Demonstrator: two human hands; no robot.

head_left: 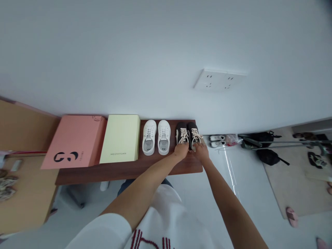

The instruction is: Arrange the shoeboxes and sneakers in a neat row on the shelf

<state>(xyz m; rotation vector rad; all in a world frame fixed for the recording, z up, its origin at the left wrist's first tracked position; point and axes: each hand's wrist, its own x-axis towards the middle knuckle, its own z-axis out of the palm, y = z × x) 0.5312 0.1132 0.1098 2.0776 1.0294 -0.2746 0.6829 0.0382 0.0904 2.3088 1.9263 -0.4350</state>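
Note:
Two dark brown sneakers (182, 132) with cream laces stand side by side at the right end of a brown wooden shelf (153, 170), toes toward the wall. My left hand (181, 151) is closed on the heel of the left one. The heel of the right dark sneaker (193, 130) is gripped by my right hand (201, 149). To their left stands a pair of white sneakers (149, 137), slightly apart. A pale yellow box (120, 138) lies left of these, and a pink box (74, 140) is at the shelf's left part.
A white wall with a socket plate (220, 80) rises behind the shelf. Small white shoes (217, 140), a plastic bag (232, 139) and a black bag (269, 157) lie on the floor at right. A light brown desk (28, 204) stands at left.

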